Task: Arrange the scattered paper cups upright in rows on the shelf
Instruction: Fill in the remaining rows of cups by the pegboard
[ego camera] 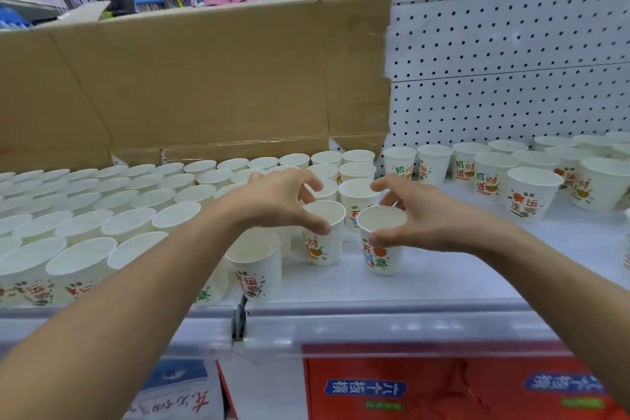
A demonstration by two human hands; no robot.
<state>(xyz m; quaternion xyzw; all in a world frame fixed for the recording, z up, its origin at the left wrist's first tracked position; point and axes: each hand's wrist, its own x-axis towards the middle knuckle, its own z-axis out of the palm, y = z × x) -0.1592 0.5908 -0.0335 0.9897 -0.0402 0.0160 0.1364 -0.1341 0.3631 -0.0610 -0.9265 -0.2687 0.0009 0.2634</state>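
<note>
Cartons lie nearest, below both forearms: a red carton [443, 392] under the right one and a white and blue pack [177, 392] under the left. Just above them a clear rail [375, 327] runs along the front edge of the white shelf [477, 273].

A front cup [255, 266] stands upright at the shelf edge, nearer than the left grip and slightly to its left.

The left hand [279, 201] reaches over the mouth of the left cup [324, 245]. Its thumb curls onto the near wall and its fingers hook down behind the far rim, pinching the cup from above. Just to the right and not touching it, the right hand [422, 218] holds the right cup [381, 256] the same way, thumb pressed on the near wall and fingers arched over the open mouth. Both cups are upright with their bases at shelf level. Whether they rest on the shelf or are barely lifted cannot be told.

Left of the left grip, packed rows of cups [102, 215] stand upright, rim against rim, running back to the wall. Right of the right grip, loose cups [531, 191] stand upright but unevenly spaced, with bare shelf between them and the hand.

Farthest back, a flattened cardboard box [204, 78] stands behind the rows, and white pegboard [511, 54] backs the loose cups.
</note>
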